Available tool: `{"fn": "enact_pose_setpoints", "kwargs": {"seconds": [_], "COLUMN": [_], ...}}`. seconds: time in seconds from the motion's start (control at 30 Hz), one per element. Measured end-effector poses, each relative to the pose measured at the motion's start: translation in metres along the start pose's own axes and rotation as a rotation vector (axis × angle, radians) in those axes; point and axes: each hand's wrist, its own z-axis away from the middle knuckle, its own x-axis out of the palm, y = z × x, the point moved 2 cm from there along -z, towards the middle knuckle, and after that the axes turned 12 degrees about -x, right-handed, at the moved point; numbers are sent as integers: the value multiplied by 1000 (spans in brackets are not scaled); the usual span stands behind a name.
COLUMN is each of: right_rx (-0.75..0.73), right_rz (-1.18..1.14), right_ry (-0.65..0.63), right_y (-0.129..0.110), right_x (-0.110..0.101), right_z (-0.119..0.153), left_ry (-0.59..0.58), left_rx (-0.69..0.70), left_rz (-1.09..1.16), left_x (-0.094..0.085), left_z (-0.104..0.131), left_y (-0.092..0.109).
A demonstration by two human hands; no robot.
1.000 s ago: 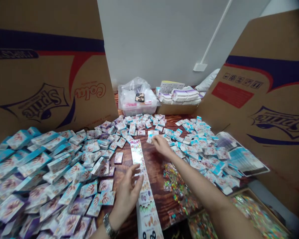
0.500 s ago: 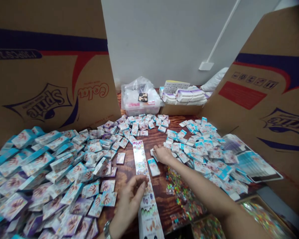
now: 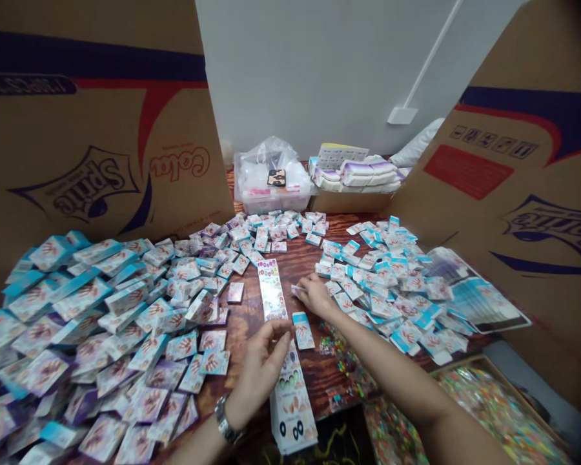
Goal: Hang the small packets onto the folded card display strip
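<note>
A long printed strip stack [image 3: 294, 405] runs up the middle of the dark wood-patterned table. Over its middle part is my left hand [image 3: 267, 354], thumb and fingers pressed together near the strip's edge; whatever they pinch is too small to make out. My right hand [image 3: 315, 296], right of the strip, pinches a small white box [image 3: 296, 290], mostly hidden by the fingers. Between the hands a blue and white box [image 3: 303, 330] lies flat. Small boxes are heaped on the left [image 3: 140, 329] and loosely piled on the right [image 3: 392, 284].
Tall cardboard sheets stand at left [image 3: 91, 123] and right [image 3: 523, 148]. At the back are a plastic tub [image 3: 275, 203] and a carton of packets [image 3: 351, 201]. Colourful small packets [image 3: 494, 403] fill trays at the lower right. A printed bag [image 3: 489, 297] lies beside the right pile.
The view has shifted slightly, showing more of the strip's near end. My right hand has drawn the small white box a little away from the right pile; my left hand stays over the strip.
</note>
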Motion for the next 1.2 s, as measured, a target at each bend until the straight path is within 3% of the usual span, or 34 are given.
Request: {"fn": "enact_pose_setpoints", "kwargs": {"seconds": [0.17,0.23,0.3,0.37,0.47,0.5,0.57,0.63,0.7,0.9,1.07,1.2], "right_rx": [20,17,-3,-20,-35,-43,-46,-28,-8,1,-50,-13], "right_rz": [-245,-426,-760,-997,-872,-753,-574,-543,-545,-524,-578,-553], "right_ry": [212,238,225,222,198,125,-124,-207,-200,-48,-178,-106], "right_y": [-36,-60,-79,-83,-55,-40,-11,13,26,18,-6,-9], "right_x": [-31,-38,-43,-50,-60,-60,-52,-40,-28,-16,3,-4], "right_z": [24,36,47,60,85,94,111,119,116,78,74,74], "left_ry": [145,128,95,54,-5,-27,-99,-205,-279,-255,-222,-250], "left_rx": [173,213,224,215,118,64,-52,-143,-214,-313,-332,-330], "left_rz": [-363,-407,-386,-343,-231,-161,21,214,352,560,666,607], "left_x": [13,22,27,25,9,3,-7,-11,-11,-22,-29,-21], "left_z": [-16,-21,-23,-22,-16,-14,-8,-1,6,15,17,20], "left_y": [19,24,26,24,18,16,15,19,25,27,16,16]}}
